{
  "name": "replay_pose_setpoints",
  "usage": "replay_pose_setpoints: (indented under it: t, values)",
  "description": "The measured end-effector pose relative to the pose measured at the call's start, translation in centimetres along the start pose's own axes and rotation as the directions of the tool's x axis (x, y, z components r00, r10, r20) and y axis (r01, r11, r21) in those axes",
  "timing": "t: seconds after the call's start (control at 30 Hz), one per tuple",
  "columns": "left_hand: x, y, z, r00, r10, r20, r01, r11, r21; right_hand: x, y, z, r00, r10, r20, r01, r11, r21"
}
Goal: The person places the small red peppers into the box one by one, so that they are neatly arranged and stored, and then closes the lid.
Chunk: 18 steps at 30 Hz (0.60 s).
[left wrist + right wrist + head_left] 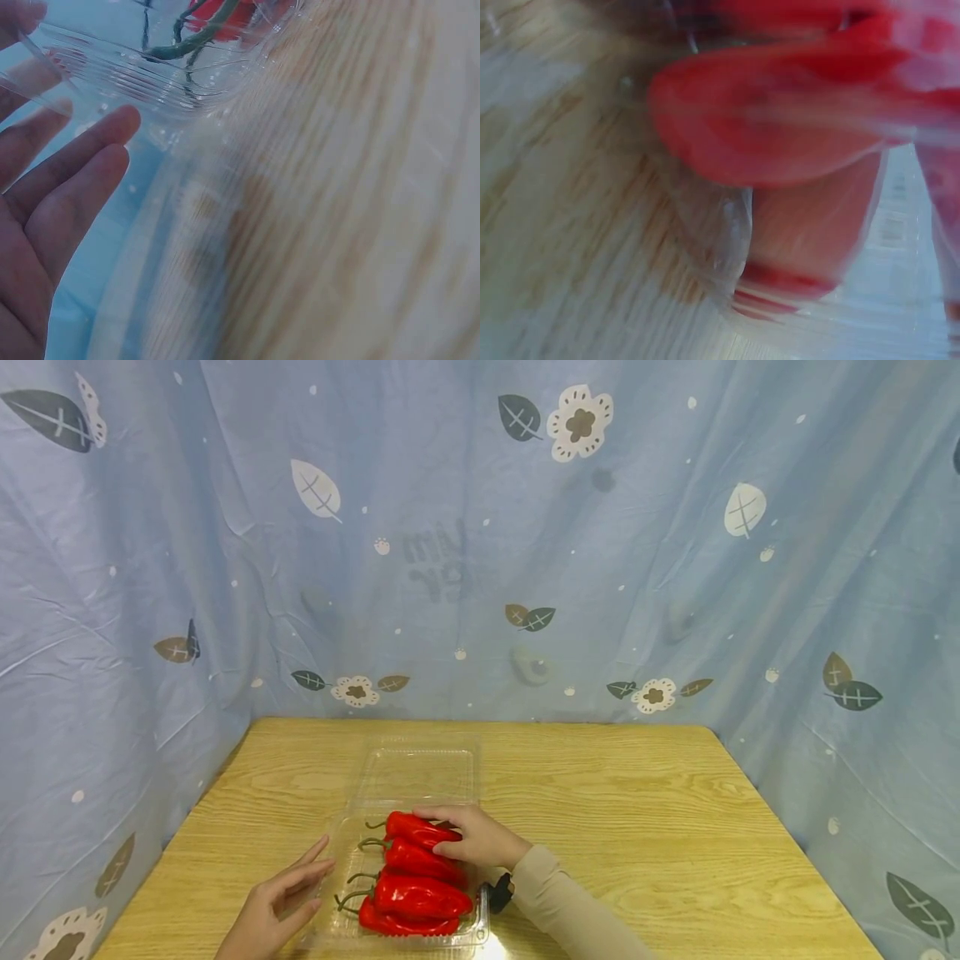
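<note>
Several red peppers (423, 893) with curved green stems lie side by side in a clear plastic clamshell container (348, 935). My right hand (480, 837) reaches in from the right and grips the farthest pepper (405, 827), fingers on its far side and thumb on its near side. In the right wrist view, a blurred red pepper (757, 112) lies close to the container wall. At the container's left side is my left hand (277, 902), its fingers spread and holding nothing. The left wrist view shows its fingers by the ridged clear wall; whether they touch it I cannot tell.
The container's lid (420, 774) lies folded back toward the far side of the wooden table (615, 835). A small black object (500, 893) sits by the right sleeve at the container's near right corner. Blue patterned curtains (465, 527) enclose the table's back and sides.
</note>
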<state>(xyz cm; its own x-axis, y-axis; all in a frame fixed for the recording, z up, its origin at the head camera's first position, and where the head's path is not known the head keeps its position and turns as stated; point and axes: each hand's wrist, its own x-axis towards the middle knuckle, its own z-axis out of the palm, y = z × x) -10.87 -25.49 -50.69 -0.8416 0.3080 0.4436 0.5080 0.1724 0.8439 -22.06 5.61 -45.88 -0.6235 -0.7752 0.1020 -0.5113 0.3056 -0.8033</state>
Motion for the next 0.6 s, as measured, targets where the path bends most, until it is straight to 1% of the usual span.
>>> replay_pose_setpoints:
  t: [0.13, 0.3, 0.47, 0.6]
  values:
    - [0.03, 0.12, 0.03, 1.0, 0.013, 0.005, -0.013, 1.0, -0.001, 0.16, 0.17, 0.22, 1.0, 0.01, -0.003, -0.01, 0.997, -0.07]
    - [0.07, 0.16, 0.02, 1.0, 0.025, 0.017, -0.025, 1.0, -0.003, 0.32, 0.11, 0.45, 1.0, 0.017, -0.009, -0.019, 0.985, -0.172]
    - [-0.01, -0.08, 0.02, 1.0, 0.018, 0.009, -0.018, 1.0, -0.007, 0.3, -0.1, 0.54, 0.999, 0.03, -0.013, -0.032, 0.978, -0.208]
    - [-0.04, -0.15, 0.03, 1.0, 0.012, 0.001, -0.012, 1.0, -0.01, 0.23, -0.15, 0.54, 0.999, 0.026, -0.021, -0.03, 0.971, -0.237]
